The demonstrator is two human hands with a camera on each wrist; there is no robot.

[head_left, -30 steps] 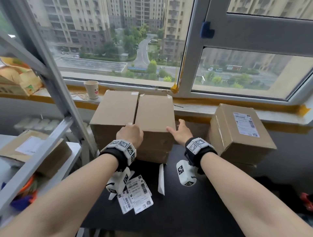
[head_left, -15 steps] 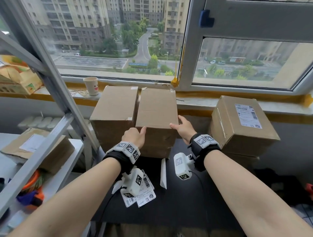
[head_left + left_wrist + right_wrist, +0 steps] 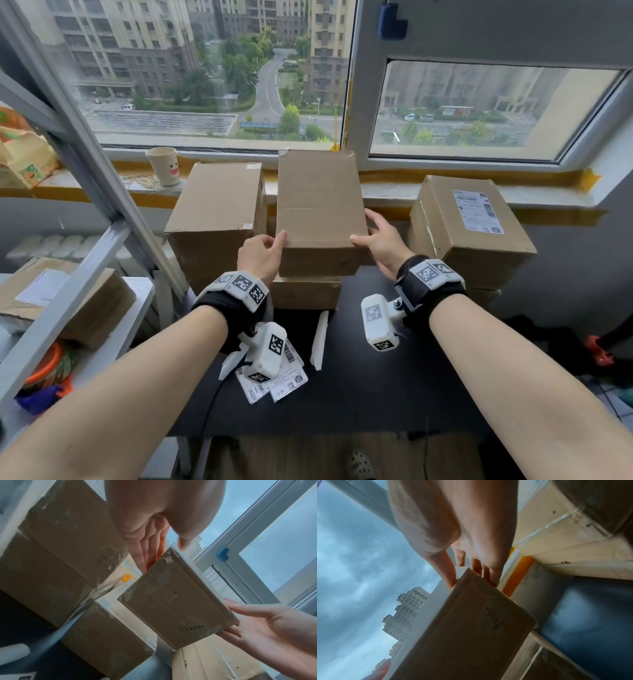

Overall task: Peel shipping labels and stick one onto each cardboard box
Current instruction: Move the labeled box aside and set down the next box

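Window frame (image 3: 356, 102) across the far wall, sill (image 3: 394, 192) below it. Black table (image 3: 359, 387) against the wall under the sill. Metal shelving (image 3: 85, 154) at left, with a labelled carton (image 3: 68, 301) on its shelf.

On the table, three cardboard units:
- Right box (image 3: 469, 236), near the sill, white shipping label already on its top face.
- Left box (image 3: 215, 219), unlabelled top, clear tape at its edges.
- Lifted box (image 3: 320, 212), between the two, raised clear of a lower box (image 3: 305, 291) directly beneath, top face bare, far end tilted up toward the window.

Lifted box held from both sides:
- Left hand (image 3: 262, 255) clamped on the near left corner, thumb on the top edge, fingers down the left side; same grip confirmed in the left wrist view (image 3: 154, 524), fingers flat against the side of the lifted box (image 3: 173, 601).
- Right hand (image 3: 383, 240) clamped on the near right corner, thumb on the top edge, fingers along the right side; right wrist view (image 3: 453, 534) shows thumb and fingers gripping the edge of the lifted box (image 3: 462, 628).

Loose shipping labels (image 3: 281, 380) on the table near the front edge, partly under the left wrist camera. White backing strip (image 3: 319, 339) just beside them, in front of the lower box. Paper cup (image 3: 163, 166) on the sill, left of the boxes.
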